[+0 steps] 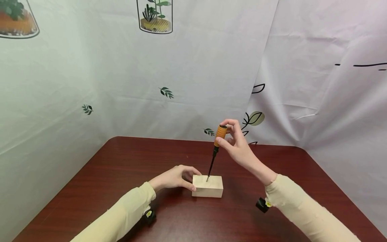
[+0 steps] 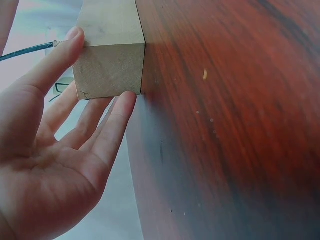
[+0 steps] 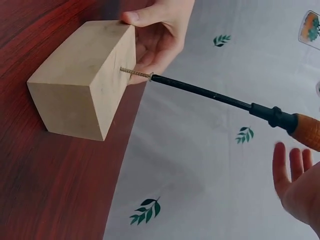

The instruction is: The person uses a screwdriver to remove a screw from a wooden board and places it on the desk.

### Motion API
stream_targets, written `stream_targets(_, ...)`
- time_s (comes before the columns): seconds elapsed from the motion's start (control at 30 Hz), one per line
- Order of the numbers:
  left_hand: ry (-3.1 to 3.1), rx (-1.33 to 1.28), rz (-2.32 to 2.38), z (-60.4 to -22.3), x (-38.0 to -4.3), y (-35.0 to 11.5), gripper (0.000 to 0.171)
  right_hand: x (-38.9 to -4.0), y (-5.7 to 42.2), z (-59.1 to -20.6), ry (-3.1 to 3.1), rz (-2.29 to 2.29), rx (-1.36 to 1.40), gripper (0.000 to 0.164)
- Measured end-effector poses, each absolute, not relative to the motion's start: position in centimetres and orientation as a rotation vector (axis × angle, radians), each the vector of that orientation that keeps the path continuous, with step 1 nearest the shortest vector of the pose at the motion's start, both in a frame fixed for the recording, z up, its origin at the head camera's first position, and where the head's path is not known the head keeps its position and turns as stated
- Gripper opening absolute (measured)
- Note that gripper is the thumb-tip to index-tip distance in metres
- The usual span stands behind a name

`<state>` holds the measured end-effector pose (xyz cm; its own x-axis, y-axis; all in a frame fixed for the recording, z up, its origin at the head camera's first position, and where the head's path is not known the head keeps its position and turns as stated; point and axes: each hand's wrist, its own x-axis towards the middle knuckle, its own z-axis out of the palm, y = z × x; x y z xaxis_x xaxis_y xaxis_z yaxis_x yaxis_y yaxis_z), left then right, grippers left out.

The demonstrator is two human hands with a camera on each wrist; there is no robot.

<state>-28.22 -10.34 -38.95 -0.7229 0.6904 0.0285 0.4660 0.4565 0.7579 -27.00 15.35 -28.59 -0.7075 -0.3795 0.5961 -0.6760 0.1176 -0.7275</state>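
A pale wooden block (image 1: 207,192) lies on the table, and my left hand (image 1: 173,177) holds its left end between thumb and fingers. In the left wrist view the thumb rests on one edge of the block (image 2: 111,70) and the fingers reach the opposite side. A screw (image 3: 135,73) stands partly sunk in the block's top face, its threads showing. The black shaft of a screwdriver (image 3: 205,92) meets the screw head, tilted slightly in the head view. My right hand (image 1: 237,144) pinches the orange ribbed handle (image 1: 221,133) from above with thumb and fingertips.
The dark red-brown table (image 1: 121,168) reaches back to a white curtain (image 1: 193,67) printed with leaves and jars. A black wrist camera (image 1: 262,205) hangs under the right sleeve, another (image 1: 149,216) under the left.
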Motion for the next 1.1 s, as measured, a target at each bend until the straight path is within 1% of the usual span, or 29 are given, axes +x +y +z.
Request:
stream_targets(0.1, 2.421, 0.994, 1.138, -39.0, -28.3, -10.3, 0.048, -27.1, 15.4, -28.6, -2.138, 1.588, 1.021, 0.047)
stream_targets(0.27, 2.421, 0.999, 1.145, -39.0, -28.3, -10.3, 0.048, -27.2, 15.6, -28.5, -2.104, 1.63, 1.087, 0.039)
stream_targets(0.37, 2.421, 0.998, 1.146, -39.0, -28.3, -10.3, 0.047, -27.2, 15.7, -28.5, -2.106, 1.67, 1.098, 0.039)
stream_targets(0.47, 2.418, 1.0, 1.145, -39.0, -28.3, -10.3, 0.047, -27.2, 15.7, -28.6, -2.131, 1.648, 1.056, 0.042)
stream_targets(0.6, 2.415, 0.996, 1.144, -39.0, -28.3, -10.3, 0.047, -27.2, 15.7, -28.7, -2.147, 1.594, 1.01, 0.051)
stream_targets(0.8, 2.411, 0.985, 1.15, -39.1, -28.3, -10.3, 0.047, -27.1, 16.1, -28.4, -2.127, 1.654, 1.039, 0.045)
stream_targets(0.93, 2.414, 0.979, 1.15, -39.1, -28.3, -10.2, 0.048, -27.0, 16.5, -28.2, -2.123, 1.659, 1.042, 0.047)
stream_targets(1.1, 2.413, 0.97, 1.152, -39.0, -28.3, -10.2, 0.048, -26.9, 16.7, -28.1, -2.123, 1.658, 1.042, 0.047)
